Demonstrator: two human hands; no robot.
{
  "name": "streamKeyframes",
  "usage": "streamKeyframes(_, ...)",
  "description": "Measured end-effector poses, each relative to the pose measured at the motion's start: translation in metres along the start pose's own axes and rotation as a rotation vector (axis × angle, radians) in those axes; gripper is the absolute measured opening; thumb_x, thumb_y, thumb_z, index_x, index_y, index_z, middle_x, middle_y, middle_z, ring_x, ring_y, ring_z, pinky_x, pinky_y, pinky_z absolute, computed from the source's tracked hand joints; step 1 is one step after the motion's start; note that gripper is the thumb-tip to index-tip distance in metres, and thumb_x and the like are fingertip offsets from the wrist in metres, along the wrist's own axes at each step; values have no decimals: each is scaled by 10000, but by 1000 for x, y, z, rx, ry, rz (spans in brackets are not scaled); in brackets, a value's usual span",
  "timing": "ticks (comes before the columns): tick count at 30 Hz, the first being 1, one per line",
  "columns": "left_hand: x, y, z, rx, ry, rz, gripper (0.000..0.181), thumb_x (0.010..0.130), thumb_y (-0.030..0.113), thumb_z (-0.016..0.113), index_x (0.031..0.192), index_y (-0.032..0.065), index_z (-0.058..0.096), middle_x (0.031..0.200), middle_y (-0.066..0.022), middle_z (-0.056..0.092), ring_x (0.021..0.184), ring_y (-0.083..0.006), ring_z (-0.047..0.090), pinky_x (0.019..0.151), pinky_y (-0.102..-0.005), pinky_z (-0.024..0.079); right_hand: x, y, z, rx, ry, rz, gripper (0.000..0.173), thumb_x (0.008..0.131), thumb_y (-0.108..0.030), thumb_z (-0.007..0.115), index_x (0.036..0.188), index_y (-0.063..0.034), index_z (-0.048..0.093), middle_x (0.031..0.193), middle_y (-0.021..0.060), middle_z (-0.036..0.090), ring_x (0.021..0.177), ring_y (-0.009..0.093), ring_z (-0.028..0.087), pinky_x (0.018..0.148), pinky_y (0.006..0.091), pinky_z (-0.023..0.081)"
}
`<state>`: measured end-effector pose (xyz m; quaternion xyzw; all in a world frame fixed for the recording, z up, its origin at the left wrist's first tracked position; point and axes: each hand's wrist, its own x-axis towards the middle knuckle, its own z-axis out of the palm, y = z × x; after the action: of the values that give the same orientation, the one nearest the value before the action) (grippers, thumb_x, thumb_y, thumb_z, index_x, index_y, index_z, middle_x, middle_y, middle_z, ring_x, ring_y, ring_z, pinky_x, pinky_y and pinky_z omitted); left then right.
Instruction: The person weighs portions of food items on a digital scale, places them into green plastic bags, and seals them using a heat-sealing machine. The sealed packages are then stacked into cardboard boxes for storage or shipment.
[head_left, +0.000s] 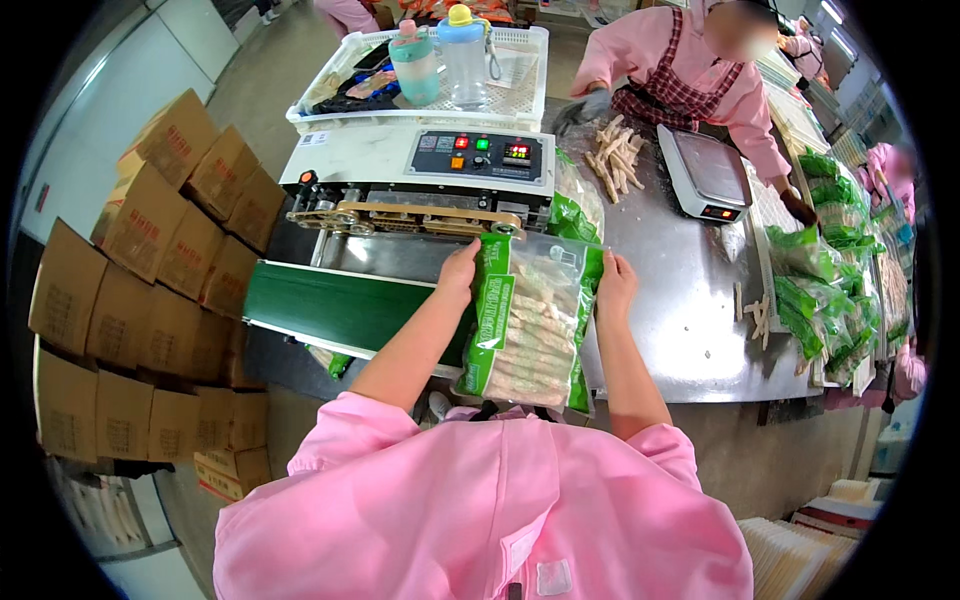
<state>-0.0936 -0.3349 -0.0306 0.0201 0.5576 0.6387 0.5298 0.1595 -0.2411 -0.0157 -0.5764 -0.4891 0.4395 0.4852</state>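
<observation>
A green and clear plastic bag of pale breaded sticks (529, 330) hangs upright between my hands. My left hand (460, 270) grips its top left corner, and my right hand (616, 283) grips the top right corner. The bag's top edge lies close to the right end of the belts on a band sealing machine (352, 161), whose panel has lit buttons and a display. Below those belts a green conveyor belt (345, 304) runs left from the bag, which hides its right end. Another filled bag (574, 202) rests just behind, beside the machine.
Stacked cardboard boxes (150, 225) stand left. A white crate (529, 82) with two bottles sits on the machine. Right are a steel table (660, 322), a digital scale (709, 176), loose sticks (616, 157), and several filled bags (817, 285). A co-worker (675, 67) in pink leans over the table.
</observation>
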Motion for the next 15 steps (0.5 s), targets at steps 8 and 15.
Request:
streamKeyframes(8, -3, 35, -54, 51, 103, 131, 375, 953, 302, 610, 1142, -22, 620, 1030, -84, 660, 856, -192, 612, 763, -338, 492, -18, 2, 65, 91, -103, 66, 253, 917, -170, 629, 808, 58, 652, 651, 10, 535, 594, 87, 423, 541, 293, 355)
streamKeyframes(15, -54, 67, -113, 249, 122, 439, 505, 933, 286, 630, 1369, 72, 493, 1192, -60, 611, 1033, -164, 570, 842, -297, 453, -25, -17, 82, 115, -305, 56, 183, 931, -158, 605, 891, 13, 657, 718, 35, 601, 633, 124, 582, 555, 248, 460)
